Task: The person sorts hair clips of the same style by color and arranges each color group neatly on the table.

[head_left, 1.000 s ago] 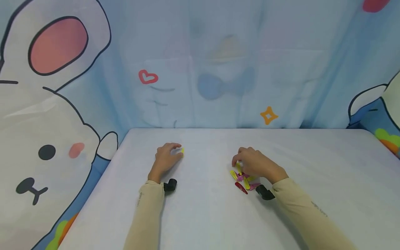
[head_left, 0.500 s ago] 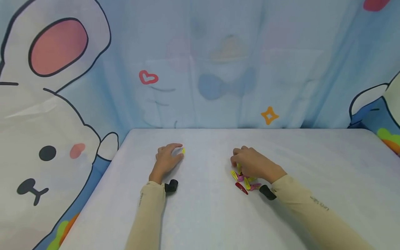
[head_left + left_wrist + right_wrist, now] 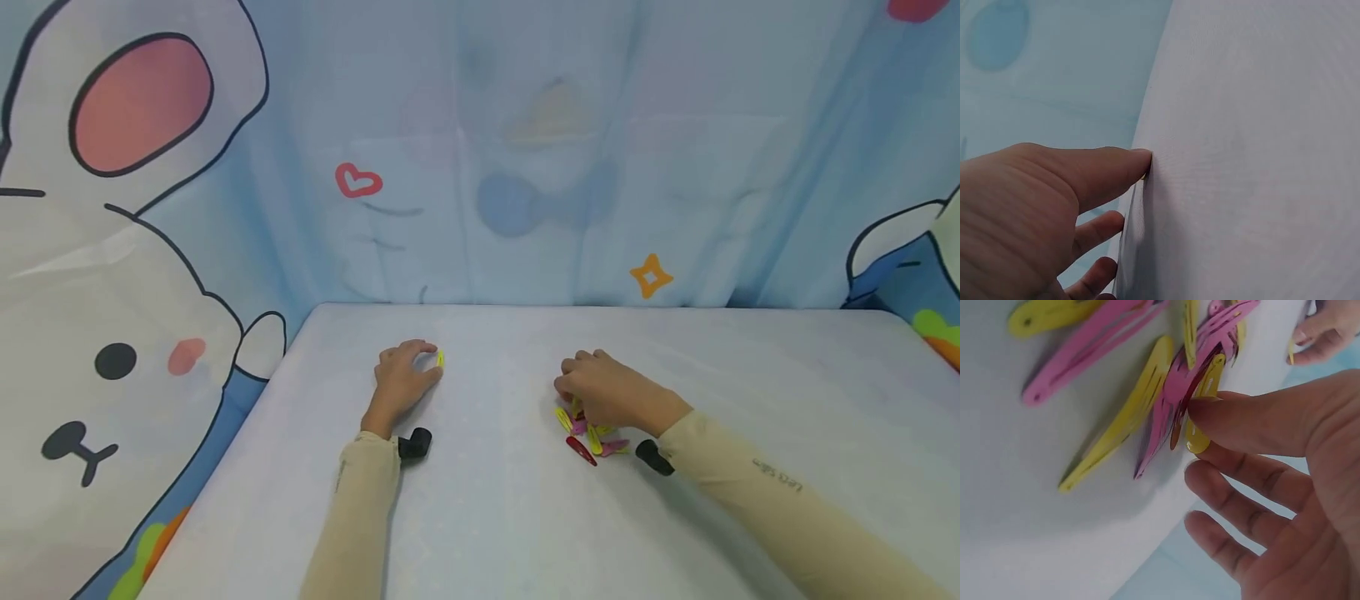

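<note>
My right hand (image 3: 618, 392) is at the far side of a small pile of snap hair clips. In the right wrist view, its thumb and index finger pinch the rounded end of a yellow hair clip (image 3: 1210, 384), the other fingers spread loosely behind. A red clip (image 3: 1186, 403) lies right beside it, against a pink clip (image 3: 1204, 347). Farther left, my left hand (image 3: 400, 383) rests at the table with thumb and index finger curved around another yellow hair clip (image 3: 440, 359), held at the fingertips. In the left wrist view, the thumb hides nearly all of that clip.
Nearer me in the pile lie a red clip (image 3: 581, 451), a pink clip (image 3: 615, 447) and several yellow ones. All lie on a white-covered table (image 3: 495, 500). Behind its far edge hangs a blue printed curtain (image 3: 525, 167). Black wrist cameras (image 3: 415, 444) sit at both cuffs.
My right fingers have closed down onto a yellow clip at the pile's far end, and the right forearm has swung slightly outward. The left hand stays in place with its clip.
</note>
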Motion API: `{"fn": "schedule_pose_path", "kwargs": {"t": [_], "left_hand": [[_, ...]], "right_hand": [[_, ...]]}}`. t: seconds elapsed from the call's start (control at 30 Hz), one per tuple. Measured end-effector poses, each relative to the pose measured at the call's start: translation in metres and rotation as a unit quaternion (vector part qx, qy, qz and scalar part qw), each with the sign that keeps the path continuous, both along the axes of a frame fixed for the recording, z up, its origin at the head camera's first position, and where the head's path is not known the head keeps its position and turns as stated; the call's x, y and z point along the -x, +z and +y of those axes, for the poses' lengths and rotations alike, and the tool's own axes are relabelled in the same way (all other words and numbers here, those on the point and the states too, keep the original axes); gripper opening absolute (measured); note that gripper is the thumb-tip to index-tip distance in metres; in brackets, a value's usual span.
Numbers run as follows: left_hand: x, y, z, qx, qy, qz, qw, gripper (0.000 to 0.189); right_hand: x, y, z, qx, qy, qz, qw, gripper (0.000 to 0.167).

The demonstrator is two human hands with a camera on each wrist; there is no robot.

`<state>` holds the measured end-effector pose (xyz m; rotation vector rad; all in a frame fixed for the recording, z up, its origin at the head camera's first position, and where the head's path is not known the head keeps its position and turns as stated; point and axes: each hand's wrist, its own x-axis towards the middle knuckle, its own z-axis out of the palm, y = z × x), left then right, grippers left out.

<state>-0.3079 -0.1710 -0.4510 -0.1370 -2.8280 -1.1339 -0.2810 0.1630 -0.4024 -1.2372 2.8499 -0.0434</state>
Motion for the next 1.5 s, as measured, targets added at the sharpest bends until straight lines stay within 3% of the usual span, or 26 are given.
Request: {"fn": "schedule_pose_path", "kwargs": {"t": [0.2,0.37,0.47,0.6,0.73,0.87,0.97,1.1,1.33,1.5], "left_hand": [[0.001,0.002,0.0,-0.007,0.007,0.003,0.9999,0.014],[0.002,0.001,0.002,-0.001,0.014,0.008,0.9999,0.008],[0.003,0.001,0.004,0.011,0.024,0.009,0.9996,0.008],[0.003,-0.001,0.004,0.016,0.03,0.014,0.9993,0.01],[0.004,-0.004,0.001,0.003,0.022,0.019,0.9996,0.013],[0.006,-0.005,-0.003,-0.019,0.015,0.018,0.9995,0.015],[0.008,-0.003,-0.006,-0.026,0.015,0.019,0.9994,0.012],[0.011,-0.002,-0.004,-0.013,0.021,0.015,0.9996,0.008],[0.011,0.0,0.0,0.022,0.028,0.002,0.9994,0.019],[0.011,0.002,-0.001,0.028,0.028,0.0,0.9992,0.021]], "right_hand": [[0.005,0.003,-0.001,-0.027,0.016,0.028,0.9991,0.028],[0.012,0.007,0.0,0.037,0.036,0.045,0.9977,0.03],[0.017,0.009,-0.006,0.105,0.033,0.0,0.9939,0.024],[0.025,0.004,-0.022,0.187,0.011,-0.082,0.979,0.018],[0.031,-0.004,-0.04,0.245,-0.014,-0.13,0.9607,0.015],[0.039,-0.011,-0.055,0.286,-0.072,-0.175,0.9394,0.008],[0.045,-0.012,-0.068,0.321,-0.116,-0.212,0.9156,0.003],[0.049,-0.011,-0.082,0.364,-0.168,-0.258,0.8792,0.009],[0.056,-0.011,-0.108,0.418,-0.246,-0.306,0.8191,0.016],[0.06,-0.011,-0.125,0.446,-0.253,-0.323,0.7952,0.015]]}}
